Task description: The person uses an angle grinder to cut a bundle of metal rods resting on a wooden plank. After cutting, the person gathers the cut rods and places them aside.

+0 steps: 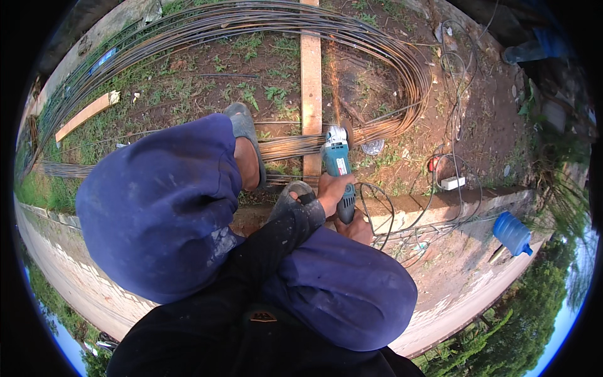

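Observation:
My left hand (333, 191) grips the middle of a teal angle grinder (337, 161). Behind it, my right hand (353, 226) is wrapped round the grinder's rear end, partly hidden by my knee. The grinder's disc (349, 135) sits at a bundle of rusty steel rods (282, 147), just right of a wooden plank (311, 94) lying beneath them. A streak of orange sparks (334, 75) shoots away from the disc toward the top of the view. My sandalled feet (248, 151) are close to the bundle, under my bent legs.
Long rods (402, 69) loop across the dirt and grass. Looped cables (452, 169) lie at the right, near a white power strip (452, 183). A blue water jug (510, 234) lies beyond the concrete curb (490, 200). A short board (85, 116) lies at the left.

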The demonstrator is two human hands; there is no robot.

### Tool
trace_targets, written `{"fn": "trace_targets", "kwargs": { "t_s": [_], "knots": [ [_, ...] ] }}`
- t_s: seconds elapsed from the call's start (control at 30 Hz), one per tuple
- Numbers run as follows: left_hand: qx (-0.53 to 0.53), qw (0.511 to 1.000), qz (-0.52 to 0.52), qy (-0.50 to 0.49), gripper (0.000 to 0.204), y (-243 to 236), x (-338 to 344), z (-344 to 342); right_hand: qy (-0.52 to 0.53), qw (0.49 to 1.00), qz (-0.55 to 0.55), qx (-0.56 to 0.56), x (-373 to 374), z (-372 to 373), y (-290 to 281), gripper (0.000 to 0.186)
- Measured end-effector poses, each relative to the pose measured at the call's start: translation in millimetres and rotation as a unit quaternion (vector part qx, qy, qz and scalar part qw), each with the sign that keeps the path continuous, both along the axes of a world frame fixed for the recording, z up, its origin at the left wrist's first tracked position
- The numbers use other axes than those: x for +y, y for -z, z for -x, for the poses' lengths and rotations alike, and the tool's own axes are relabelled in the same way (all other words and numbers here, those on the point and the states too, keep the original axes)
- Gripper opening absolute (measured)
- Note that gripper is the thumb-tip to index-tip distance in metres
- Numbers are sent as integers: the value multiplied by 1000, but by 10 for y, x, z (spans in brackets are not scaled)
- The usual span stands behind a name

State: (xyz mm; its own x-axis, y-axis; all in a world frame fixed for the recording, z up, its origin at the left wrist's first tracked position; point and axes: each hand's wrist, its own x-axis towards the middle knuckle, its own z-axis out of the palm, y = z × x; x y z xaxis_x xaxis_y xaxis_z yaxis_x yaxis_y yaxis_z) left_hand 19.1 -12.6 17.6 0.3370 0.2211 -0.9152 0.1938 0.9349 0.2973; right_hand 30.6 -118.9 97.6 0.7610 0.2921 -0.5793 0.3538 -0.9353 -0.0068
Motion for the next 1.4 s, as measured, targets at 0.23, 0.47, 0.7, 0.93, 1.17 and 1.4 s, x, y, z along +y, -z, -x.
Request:
{"fn": "trace_targets", "kwargs": {
  "t_s": [0.23,0.47,0.7,0.93,1.17,1.4],
  "knots": [
    [8,1000,-3,11,22,-15,71,-29,8,1000,-10,3,3,-28,64,43],
    [8,1000,-8,2,22,24,80,-44,32,999,-19,13,8,-56,102,38],
    [-2,1000,-25,-6,21,5,115,-58,30,999,-22,14,68,-75,96,38],
    [14,1000,-14,16,23,91,123,-56,20,999,-29,11,89,-72,102,37],
    [3,1000,-16,-3,24,51,165,-71,20,999,-27,10,116,-88,120,38],
    [14,1000,-8,1,24,2,225,-100,20,999,-35,13,149,-118,139,40]
  ]
}}
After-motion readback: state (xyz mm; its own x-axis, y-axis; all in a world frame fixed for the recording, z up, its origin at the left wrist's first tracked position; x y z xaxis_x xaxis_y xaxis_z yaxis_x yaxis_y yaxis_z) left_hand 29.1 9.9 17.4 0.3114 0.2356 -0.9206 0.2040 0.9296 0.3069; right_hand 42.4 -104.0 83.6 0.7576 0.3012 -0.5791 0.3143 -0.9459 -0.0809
